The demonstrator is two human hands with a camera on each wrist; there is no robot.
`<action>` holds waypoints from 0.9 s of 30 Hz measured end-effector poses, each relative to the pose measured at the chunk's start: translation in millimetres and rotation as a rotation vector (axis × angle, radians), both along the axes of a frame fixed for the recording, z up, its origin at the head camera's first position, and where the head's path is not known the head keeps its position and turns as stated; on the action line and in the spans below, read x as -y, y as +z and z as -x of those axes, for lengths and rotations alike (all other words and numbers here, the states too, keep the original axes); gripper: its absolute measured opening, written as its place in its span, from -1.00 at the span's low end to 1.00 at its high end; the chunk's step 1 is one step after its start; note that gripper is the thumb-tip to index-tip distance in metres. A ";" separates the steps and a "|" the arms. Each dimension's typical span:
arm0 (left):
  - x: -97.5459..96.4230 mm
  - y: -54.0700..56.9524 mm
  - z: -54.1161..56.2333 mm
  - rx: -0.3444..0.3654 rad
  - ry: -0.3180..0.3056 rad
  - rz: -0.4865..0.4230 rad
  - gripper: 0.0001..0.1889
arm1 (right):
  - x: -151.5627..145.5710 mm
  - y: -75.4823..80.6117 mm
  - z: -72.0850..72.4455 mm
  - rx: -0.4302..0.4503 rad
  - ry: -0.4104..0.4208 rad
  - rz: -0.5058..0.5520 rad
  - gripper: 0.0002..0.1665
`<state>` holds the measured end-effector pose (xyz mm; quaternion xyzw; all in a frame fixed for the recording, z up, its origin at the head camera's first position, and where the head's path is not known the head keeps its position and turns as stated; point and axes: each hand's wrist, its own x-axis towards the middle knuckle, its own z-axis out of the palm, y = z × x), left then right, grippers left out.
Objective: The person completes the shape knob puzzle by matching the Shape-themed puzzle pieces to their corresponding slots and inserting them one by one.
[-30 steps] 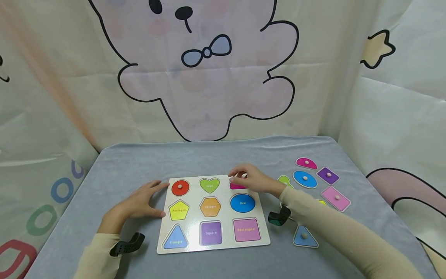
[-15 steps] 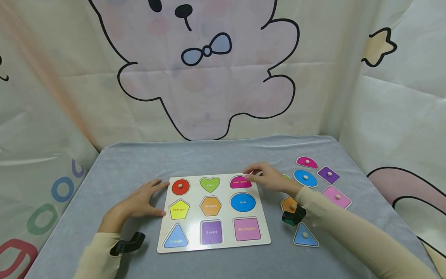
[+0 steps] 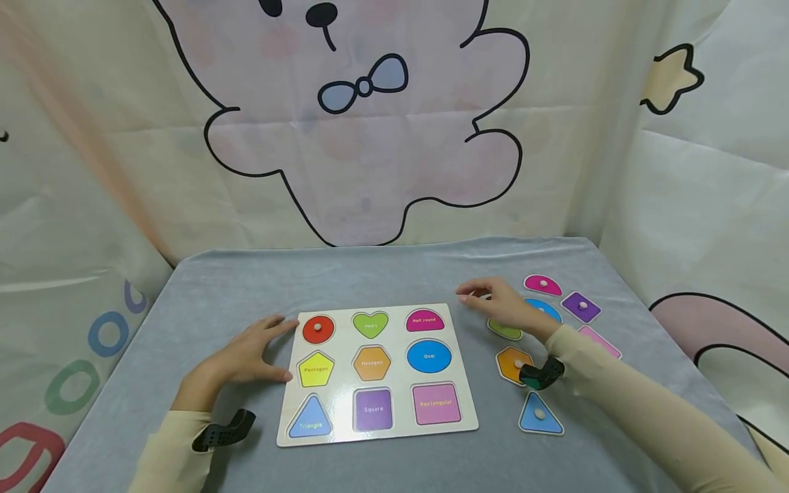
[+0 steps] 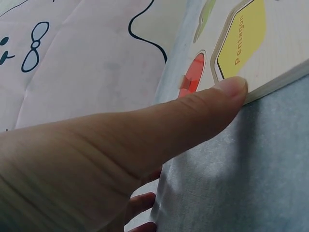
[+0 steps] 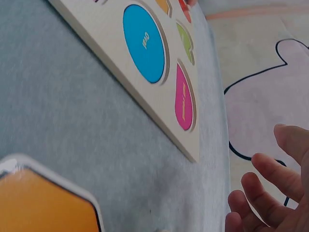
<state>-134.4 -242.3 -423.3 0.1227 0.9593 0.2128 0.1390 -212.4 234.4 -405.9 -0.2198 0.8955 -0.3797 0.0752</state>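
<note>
A white shape-puzzle board (image 3: 343, 390) lies on the table, its recesses printed with coloured shapes and names. A red circle piece (image 3: 318, 330) with a knob sits in the top left recess. My left hand (image 3: 240, 356) rests at the board's left edge, thumb tip on the rim and fingers spread; the left wrist view shows the thumb (image 4: 234, 89) beside the pentagon recess. Past the board's top right corner, my right hand (image 3: 508, 301) hovers with loosely bent fingers and nothing in them. A green heart piece (image 3: 505, 331) is partly hidden beneath it.
Right of the board lie an orange hexagon piece (image 3: 508, 363), a blue triangle piece (image 3: 536, 419), a pink half-round piece (image 3: 536, 283), a blue oval piece (image 3: 547, 307), a purple square piece (image 3: 576, 305) and a pink rectangle piece (image 3: 604, 342), partly behind the right forearm. Grey cloth (image 3: 345, 274) covers the table.
My right hand has moved right, from over the half-round recess to beside the board, uncovering that recess and the hexagon piece. My left hand stays at the board's edge.
</note>
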 end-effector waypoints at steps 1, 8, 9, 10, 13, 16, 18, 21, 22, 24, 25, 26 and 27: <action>-0.1 0.0 0.1 0.001 0.002 0.001 0.09 | -3.0 -0.3 0.9 0.003 -0.004 0.003 -0.62; -0.8 -0.3 0.6 -0.001 0.009 0.002 0.09 | -25.9 -2.7 0.0 0.002 -0.049 -0.009 -0.62; -0.7 -0.2 0.6 -0.001 0.009 0.002 0.09 | -28.7 -3.1 -0.6 0.004 -0.050 -0.009 -0.62; -0.6 -0.1 0.5 -0.002 0.008 0.002 0.09 | -31.6 -3.5 -1.2 0.008 -0.049 -0.009 -0.62; 0.0 0.2 0.3 -0.003 0.006 0.004 0.09 | -39.8 -6.8 -2.4 0.020 -0.052 -0.006 -0.64; 0.8 0.1 -0.4 -0.003 0.007 0.005 0.09 | -47.7 -11.5 -3.4 0.047 -0.051 0.010 -0.67; 1.7 -0.2 -0.7 -0.006 0.007 0.004 0.09 | -52.0 -14.7 -3.5 0.064 -0.049 0.020 -0.67; 2.6 -1.0 -0.8 -0.010 0.001 0.001 0.10 | -56.5 -19.2 -3.8 0.080 -0.049 0.033 -0.67; 2.8 -1.2 -0.6 -0.010 -0.001 0.000 0.10 | -57.7 -20.4 -4.0 0.077 -0.045 0.037 -0.67; 2.4 -1.8 -0.2 -0.009 -0.004 -0.009 0.09 | -60.1 -22.4 -4.2 0.079 -0.051 0.043 -0.68; 2.1 -1.8 0.1 -0.011 -0.005 -0.010 0.09 | -61.3 -22.7 -4.7 0.082 -0.057 0.045 -0.69; 1.8 -1.8 0.4 -0.012 -0.006 -0.012 0.09 | -62.6 -22.9 -5.2 0.087 -0.061 0.044 -0.70; 1.3 -1.8 0.7 -0.011 -0.006 -0.013 0.09 | -63.8 -22.7 -5.9 0.094 -0.066 0.042 -0.70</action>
